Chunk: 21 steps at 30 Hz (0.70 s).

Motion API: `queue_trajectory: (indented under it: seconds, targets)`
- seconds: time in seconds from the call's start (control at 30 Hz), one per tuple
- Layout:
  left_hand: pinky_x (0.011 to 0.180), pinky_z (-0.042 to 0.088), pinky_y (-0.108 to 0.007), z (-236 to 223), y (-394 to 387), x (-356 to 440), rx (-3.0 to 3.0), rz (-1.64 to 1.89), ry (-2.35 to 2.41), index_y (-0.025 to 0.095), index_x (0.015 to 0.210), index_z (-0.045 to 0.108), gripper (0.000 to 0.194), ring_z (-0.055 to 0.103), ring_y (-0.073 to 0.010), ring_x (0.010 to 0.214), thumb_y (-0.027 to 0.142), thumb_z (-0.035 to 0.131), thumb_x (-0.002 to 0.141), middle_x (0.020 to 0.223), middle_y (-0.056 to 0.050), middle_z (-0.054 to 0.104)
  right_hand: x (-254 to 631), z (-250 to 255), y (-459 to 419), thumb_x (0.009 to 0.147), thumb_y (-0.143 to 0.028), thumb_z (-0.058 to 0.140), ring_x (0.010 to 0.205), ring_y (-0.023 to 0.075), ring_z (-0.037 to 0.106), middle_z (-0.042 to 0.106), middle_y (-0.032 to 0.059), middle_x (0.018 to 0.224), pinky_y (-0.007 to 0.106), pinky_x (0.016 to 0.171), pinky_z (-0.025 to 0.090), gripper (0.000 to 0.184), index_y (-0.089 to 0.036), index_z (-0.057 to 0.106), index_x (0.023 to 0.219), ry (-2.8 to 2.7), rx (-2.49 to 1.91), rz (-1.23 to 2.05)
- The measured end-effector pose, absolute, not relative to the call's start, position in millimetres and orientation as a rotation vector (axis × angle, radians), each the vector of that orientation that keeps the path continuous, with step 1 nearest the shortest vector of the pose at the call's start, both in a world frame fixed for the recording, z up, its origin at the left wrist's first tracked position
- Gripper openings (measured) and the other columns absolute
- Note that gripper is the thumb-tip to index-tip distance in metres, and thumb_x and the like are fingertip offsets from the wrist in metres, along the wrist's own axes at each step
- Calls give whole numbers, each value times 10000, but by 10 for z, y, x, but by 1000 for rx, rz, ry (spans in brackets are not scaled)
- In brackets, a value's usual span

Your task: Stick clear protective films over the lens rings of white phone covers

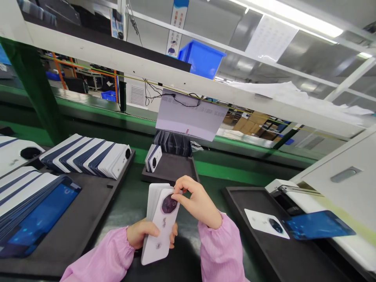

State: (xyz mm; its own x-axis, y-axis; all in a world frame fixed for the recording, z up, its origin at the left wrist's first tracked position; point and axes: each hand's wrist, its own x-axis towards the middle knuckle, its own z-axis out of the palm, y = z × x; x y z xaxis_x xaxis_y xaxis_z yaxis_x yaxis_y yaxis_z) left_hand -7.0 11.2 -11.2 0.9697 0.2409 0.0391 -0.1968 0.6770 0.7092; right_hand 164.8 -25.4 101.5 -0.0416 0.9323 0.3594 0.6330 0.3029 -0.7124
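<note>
My left hand (143, 234) is wrapped round the lower part of a stack of white phone back covers (160, 223), held upright over the dark bench. The front cover has a round dark camera ring near its top. My right hand (195, 201) pinches the top edge of that front cover with thumb and fingers, right beside the ring. Both of my sleeves are pink.
A dark tray (85, 219) on the left holds rows of leaning white and blue covers (88, 154). A smaller tray (173, 166) ahead holds a few covers. On the right tray (276, 250) lie one white cover (266, 222) and a blue film sheet (319, 224). A green conveyor runs behind.
</note>
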Motion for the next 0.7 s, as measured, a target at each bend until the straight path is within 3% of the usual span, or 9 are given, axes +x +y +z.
queue_trajectory:
  seconds: [0.2,0.3,0.43,0.53,0.7]
  targets:
    - [741,470,-390,-48,85,-46,552,287,-30,59,994,626,450,605,-234,783,257,509,607,862,-124,648,1486,1020,-393,820,-72,444,805,200,498,581,70,802,366,722,441,163,-184,530,739,-2059,-1247,18]
    - [697,459,-385,-18,68,-58,481,326,-91,68,983,628,457,617,-261,763,306,463,631,831,-125,657,1476,1145,-591,835,-73,412,736,182,530,608,53,743,335,670,462,178,-196,537,803,-2223,-1063,178]
    - [683,457,-394,11,33,-57,441,379,-122,153,1243,486,677,581,-221,733,298,487,581,853,-86,628,1665,1329,-826,846,-113,526,707,142,612,663,22,749,268,663,508,196,-231,547,1002,-2224,-826,546]
    - [683,461,-397,28,16,-42,434,324,-136,161,1301,425,753,568,-204,726,295,505,564,848,-77,609,1828,1359,-881,828,-73,533,691,158,636,661,32,751,289,606,527,274,-257,579,1026,-2036,-839,461]
    - [702,466,-422,36,4,-25,414,251,-136,159,1287,431,738,581,-209,737,289,520,567,852,-82,607,1922,1274,-861,763,-14,571,650,175,624,638,30,720,300,527,516,273,-253,633,881,-1698,-1087,304]
